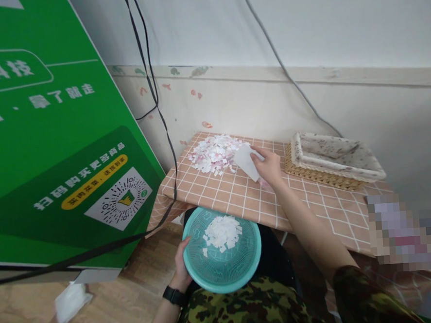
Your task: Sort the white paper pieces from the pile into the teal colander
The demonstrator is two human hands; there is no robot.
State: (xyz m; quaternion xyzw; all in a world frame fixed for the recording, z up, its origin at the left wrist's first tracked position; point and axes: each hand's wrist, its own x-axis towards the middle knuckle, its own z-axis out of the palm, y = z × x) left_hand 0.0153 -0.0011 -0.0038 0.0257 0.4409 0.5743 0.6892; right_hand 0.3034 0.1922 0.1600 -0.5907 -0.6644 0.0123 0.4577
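My left hand (183,263) grips the left rim of a round teal plastic colander (222,274), which rests on my lap below the table edge. Inside the colander lies a small heap of white paper scraps (223,233). Over the table, my right hand (267,164) is closed on a flat white card (247,162), its thumb and fingers at the card's right edge. The card's left side is against a larger pile of white and pinkish paper scraps (215,154). Under my right hand, something pinkish shows in part on the tablecloth.
A checked brown cloth covers the table (235,194). A lined wicker basket (332,164) stands at its right rear. On the left rises a green printed panel (53,142), with a black strap (168,135) hanging before it. A white plastic bag (72,302) lies on the floor.
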